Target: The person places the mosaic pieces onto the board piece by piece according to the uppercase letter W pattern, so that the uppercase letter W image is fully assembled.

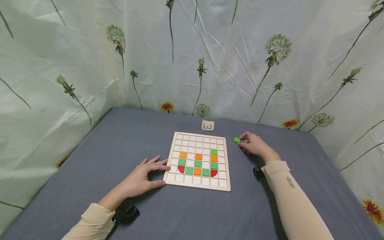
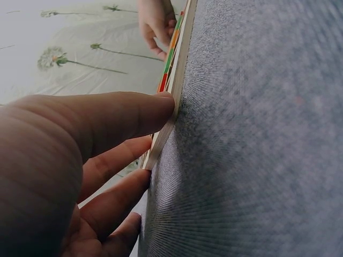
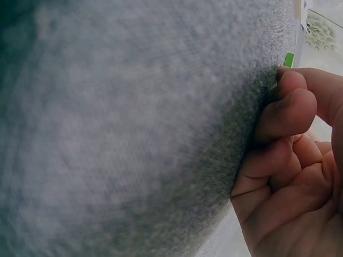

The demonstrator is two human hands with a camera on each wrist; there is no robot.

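A pale wooden grid board (image 1: 198, 187) lies on the grey cloth in the head view. On it, orange, green and red tiles form a three-pronged shape with rounded red lower corners. My left hand (image 1: 138, 180) rests at the board's left side, thumb and fingertips against the edge, fingers spread and fairly straight. Right of the board's upper corner, my right hand (image 1: 255, 145) pinches a bright green square tile (image 1: 236, 139) between thumb and finger. In the right wrist view only a sliver of that green tile (image 3: 289, 60) shows past the fingertips, low over the cloth.
A small card (image 1: 207, 125) printed with a grid and a brownish shape lies behind the board. The grey table cover (image 1: 144, 133) runs back to a hanging curtain (image 1: 186, 50) with dandelion prints. Dark wrist devices sit under both sleeves.
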